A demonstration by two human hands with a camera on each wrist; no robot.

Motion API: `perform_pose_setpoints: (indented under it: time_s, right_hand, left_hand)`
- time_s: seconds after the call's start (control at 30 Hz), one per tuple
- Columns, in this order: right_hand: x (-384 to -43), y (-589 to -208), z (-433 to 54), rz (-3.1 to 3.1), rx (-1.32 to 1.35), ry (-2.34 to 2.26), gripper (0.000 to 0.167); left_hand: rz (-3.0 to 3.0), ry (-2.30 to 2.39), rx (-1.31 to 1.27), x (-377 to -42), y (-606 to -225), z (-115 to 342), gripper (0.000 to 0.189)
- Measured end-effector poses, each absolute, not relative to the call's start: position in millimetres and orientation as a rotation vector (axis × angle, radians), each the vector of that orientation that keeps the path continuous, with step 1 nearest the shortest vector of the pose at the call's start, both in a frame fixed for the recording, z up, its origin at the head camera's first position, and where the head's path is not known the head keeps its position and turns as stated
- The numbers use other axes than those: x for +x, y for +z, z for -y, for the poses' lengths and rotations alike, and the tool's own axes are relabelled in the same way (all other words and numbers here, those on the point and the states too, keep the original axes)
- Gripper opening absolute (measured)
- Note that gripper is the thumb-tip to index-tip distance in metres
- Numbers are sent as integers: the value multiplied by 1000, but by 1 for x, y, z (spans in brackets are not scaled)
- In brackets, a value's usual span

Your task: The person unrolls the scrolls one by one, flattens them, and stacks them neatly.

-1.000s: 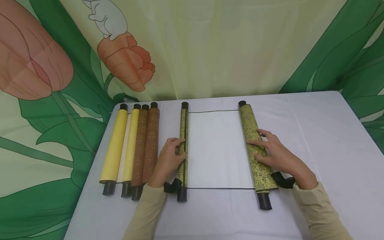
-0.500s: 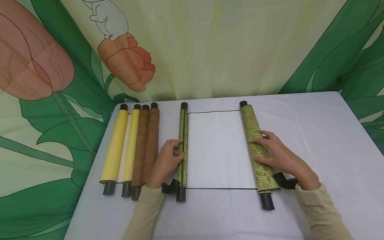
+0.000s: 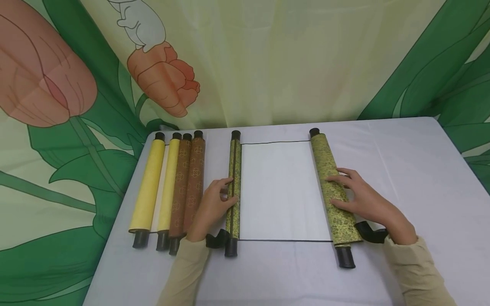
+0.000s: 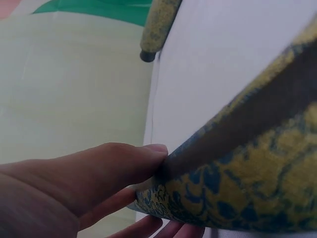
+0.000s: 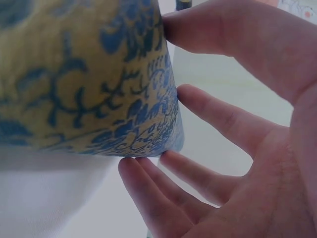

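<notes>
A patterned yellow-green scroll lies partly unrolled, its blank white sheet (image 3: 283, 191) stretched between a thin left roller (image 3: 235, 159) and a thicker right roll (image 3: 325, 157). My left hand (image 3: 212, 206) holds the thin roller near its middle, thumb on the near side and fingers on the other. In the left wrist view a dark strip (image 4: 223, 141) runs along that roller. My right hand (image 3: 369, 204) grips the thicker roll between thumb and fingers. Up close, the right wrist view shows blue floral print on the roll (image 5: 99, 84). Black knobs cap both rods.
Left of the scroll lie a yellow scroll (image 3: 147, 187) with a second yellow roll (image 3: 169, 187), and two brown patterned rolls (image 3: 194, 178) side by side. All rest on a white-covered table (image 3: 417, 170). Behind its far edge hangs a printed curtain (image 3: 287, 63).
My right hand and the thicker roll have moved to the right, and more white sheet shows between the rollers. My left hand and the thin roller stay nearly in place.
</notes>
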State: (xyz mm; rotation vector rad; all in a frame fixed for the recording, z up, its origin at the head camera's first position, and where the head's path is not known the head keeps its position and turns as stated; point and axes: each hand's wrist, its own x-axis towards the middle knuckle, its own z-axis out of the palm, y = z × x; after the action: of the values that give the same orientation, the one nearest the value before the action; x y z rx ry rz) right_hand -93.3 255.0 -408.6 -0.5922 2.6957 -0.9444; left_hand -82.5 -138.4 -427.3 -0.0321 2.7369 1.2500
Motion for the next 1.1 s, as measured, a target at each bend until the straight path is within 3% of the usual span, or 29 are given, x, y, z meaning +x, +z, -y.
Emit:
perform_pose_setpoints:
  time_s: [1.1]
  right_hand:
    - [-92, -409, -282, -2645, -493, -1041, 59]
  left_hand:
    - [-2663, 1285, -153, -80, -427, 150, 53]
